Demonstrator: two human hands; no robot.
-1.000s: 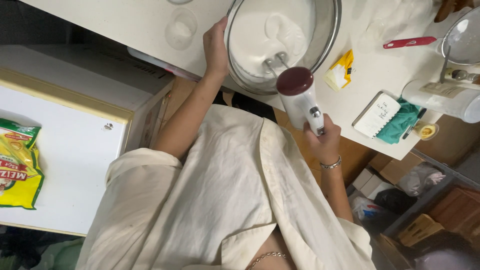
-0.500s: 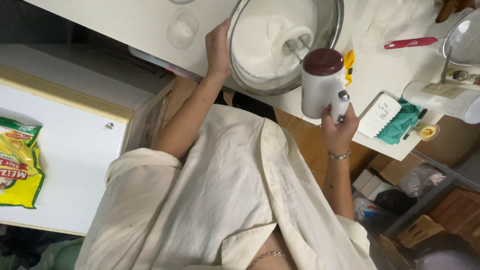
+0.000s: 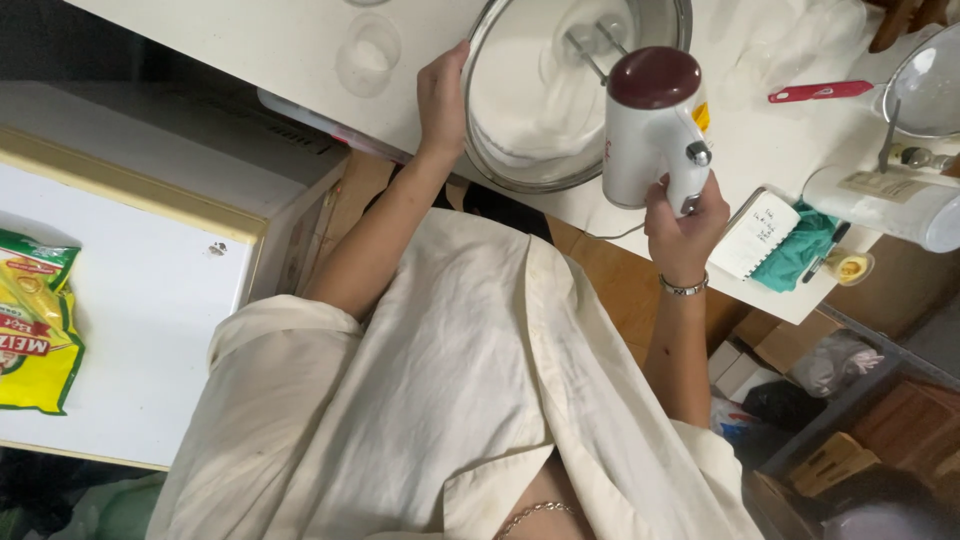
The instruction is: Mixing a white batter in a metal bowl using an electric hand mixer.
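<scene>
White table [image 3: 300, 40] fills the top of my view, with a cream cabinet below its left end carrying a yellow snack bag [image 3: 35, 320]. I judge the step in hand to be whipping: the mixing bowl [image 3: 575, 95] sits at the table's near edge, holding a pale, glossy white foam. My left hand [image 3: 442, 100] is closed over the bowl's left rim, thumb and fingers clamped on the metal to steady it. My right hand [image 3: 685, 220] grips the handle of the white hand mixer [image 3: 650, 125] with its dark red cap; the body hangs over the bowl's right rim and the beaters [image 3: 590, 45] reach down into the foam near the far side. The next move, as I judge it, calls for keeping the beaters low in the foam and the bowl pinned against the edge so nothing slides off. Towards the table's right end lie a small notebook [image 3: 760, 232], a green cloth [image 3: 805, 255] and a red-handled tool [image 3: 822, 92].
</scene>
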